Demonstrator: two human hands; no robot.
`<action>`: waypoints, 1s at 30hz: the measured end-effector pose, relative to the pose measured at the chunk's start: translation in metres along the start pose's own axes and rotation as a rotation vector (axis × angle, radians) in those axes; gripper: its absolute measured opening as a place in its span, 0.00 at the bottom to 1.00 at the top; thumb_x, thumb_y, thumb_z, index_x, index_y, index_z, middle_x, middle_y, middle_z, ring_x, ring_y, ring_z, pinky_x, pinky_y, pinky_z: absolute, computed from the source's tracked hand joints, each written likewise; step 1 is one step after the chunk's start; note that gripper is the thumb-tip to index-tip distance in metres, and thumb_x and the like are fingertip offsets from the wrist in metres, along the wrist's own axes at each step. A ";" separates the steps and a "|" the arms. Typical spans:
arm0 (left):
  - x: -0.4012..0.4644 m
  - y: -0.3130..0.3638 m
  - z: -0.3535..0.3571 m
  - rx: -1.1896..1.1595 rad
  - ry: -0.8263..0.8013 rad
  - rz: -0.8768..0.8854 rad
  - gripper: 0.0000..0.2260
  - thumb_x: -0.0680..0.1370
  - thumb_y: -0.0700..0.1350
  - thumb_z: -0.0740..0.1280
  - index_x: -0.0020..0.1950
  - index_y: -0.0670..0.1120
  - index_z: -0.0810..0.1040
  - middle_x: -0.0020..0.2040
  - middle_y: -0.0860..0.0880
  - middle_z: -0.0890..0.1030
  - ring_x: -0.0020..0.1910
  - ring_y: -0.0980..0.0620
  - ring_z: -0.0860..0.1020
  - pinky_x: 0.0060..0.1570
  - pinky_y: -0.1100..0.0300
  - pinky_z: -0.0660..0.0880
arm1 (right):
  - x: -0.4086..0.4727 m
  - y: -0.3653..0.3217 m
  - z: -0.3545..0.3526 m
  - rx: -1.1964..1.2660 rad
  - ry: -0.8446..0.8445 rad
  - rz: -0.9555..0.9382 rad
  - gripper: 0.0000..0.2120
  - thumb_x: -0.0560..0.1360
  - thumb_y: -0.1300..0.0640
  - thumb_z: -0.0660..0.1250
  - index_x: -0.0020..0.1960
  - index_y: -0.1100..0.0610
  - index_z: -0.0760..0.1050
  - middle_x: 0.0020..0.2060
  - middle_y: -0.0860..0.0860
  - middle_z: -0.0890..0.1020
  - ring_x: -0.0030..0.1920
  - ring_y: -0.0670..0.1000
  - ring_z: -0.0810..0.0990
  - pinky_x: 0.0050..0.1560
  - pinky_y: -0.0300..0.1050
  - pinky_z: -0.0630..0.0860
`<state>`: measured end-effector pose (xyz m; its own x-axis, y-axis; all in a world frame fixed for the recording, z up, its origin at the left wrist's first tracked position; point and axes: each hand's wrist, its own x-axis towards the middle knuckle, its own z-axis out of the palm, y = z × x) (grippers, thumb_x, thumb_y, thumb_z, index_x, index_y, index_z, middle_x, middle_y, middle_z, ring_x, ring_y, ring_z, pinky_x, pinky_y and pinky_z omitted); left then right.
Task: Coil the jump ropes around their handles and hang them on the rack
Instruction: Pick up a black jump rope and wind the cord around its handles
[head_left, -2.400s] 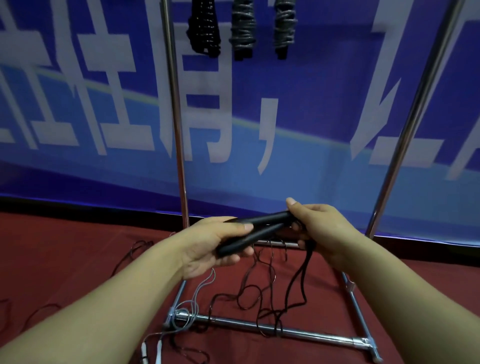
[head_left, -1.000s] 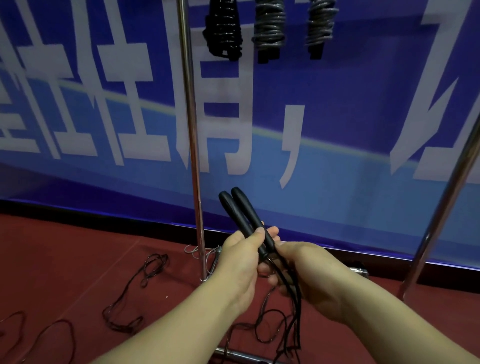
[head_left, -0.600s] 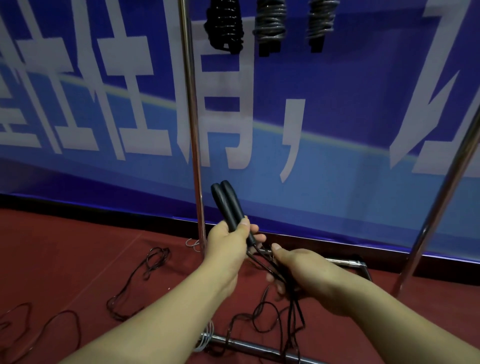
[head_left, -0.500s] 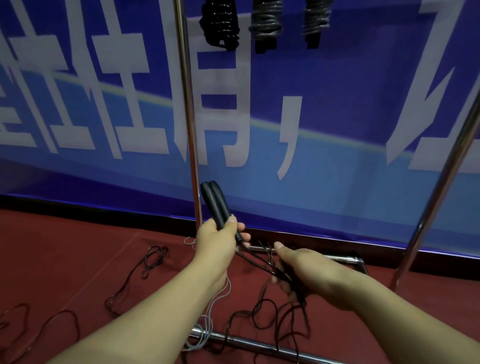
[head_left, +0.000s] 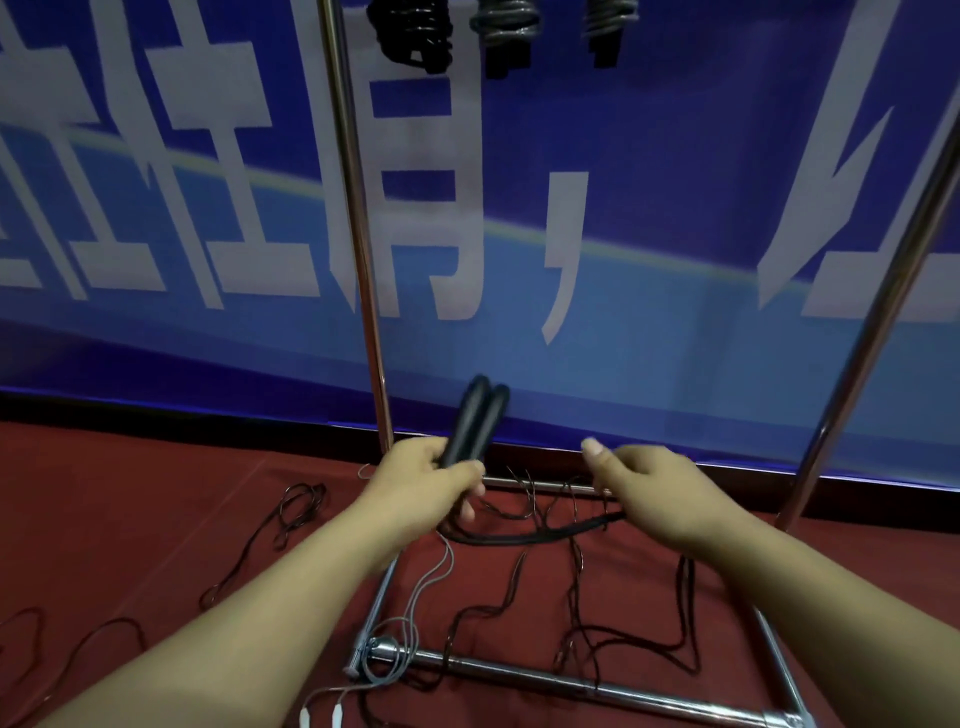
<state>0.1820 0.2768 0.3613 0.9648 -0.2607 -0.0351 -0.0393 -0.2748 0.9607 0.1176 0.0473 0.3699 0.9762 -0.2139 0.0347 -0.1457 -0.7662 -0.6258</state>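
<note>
My left hand (head_left: 434, 480) grips two black jump-rope handles (head_left: 475, 418) held side by side, their free ends pointing up and away. The black rope (head_left: 530, 535) runs from under that hand rightward in a doubled strand to my right hand (head_left: 649, 491), which pinches it; the rest hangs down to the floor. Three coiled ropes (head_left: 413, 31) hang from the top of the metal rack (head_left: 358, 249), only their lower ends in view.
The rack's base bars (head_left: 571, 683) lie on the red carpet below my hands, its right upright (head_left: 872, 322) slanting up. A grey rope with white handles (head_left: 410, 634) lies by the base corner. More loose dark ropes (head_left: 291, 514) lie on the carpet at left. A blue banner is behind.
My hands have drawn apart: the right hand moved right along the rope, stretching a doubled strand between them. The handles in my left hand tilted more upright.
</note>
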 end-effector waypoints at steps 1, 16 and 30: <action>-0.004 0.004 0.002 0.011 -0.086 -0.009 0.03 0.80 0.37 0.67 0.49 0.38 0.80 0.35 0.47 0.82 0.27 0.53 0.76 0.30 0.61 0.74 | 0.001 -0.001 -0.003 0.038 0.030 0.004 0.30 0.78 0.31 0.51 0.45 0.54 0.79 0.43 0.49 0.83 0.48 0.51 0.80 0.52 0.46 0.75; -0.032 0.028 0.027 -0.117 -0.467 -0.048 0.11 0.82 0.52 0.65 0.48 0.46 0.81 0.38 0.45 0.83 0.28 0.53 0.77 0.29 0.62 0.73 | -0.003 -0.016 -0.008 0.477 0.061 -0.018 0.24 0.76 0.35 0.65 0.33 0.53 0.75 0.23 0.44 0.68 0.23 0.44 0.65 0.32 0.43 0.63; -0.025 0.018 0.016 -0.062 -0.312 0.064 0.25 0.76 0.58 0.66 0.51 0.33 0.78 0.30 0.50 0.77 0.21 0.57 0.66 0.24 0.65 0.61 | -0.008 -0.018 -0.019 0.521 0.064 -0.020 0.25 0.70 0.31 0.65 0.42 0.55 0.77 0.24 0.45 0.75 0.22 0.43 0.67 0.27 0.36 0.63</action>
<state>0.1533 0.2639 0.3753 0.8340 -0.5497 -0.0477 -0.0721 -0.1942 0.9783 0.1097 0.0516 0.3954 0.9639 -0.2513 0.0877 -0.0122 -0.3710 -0.9286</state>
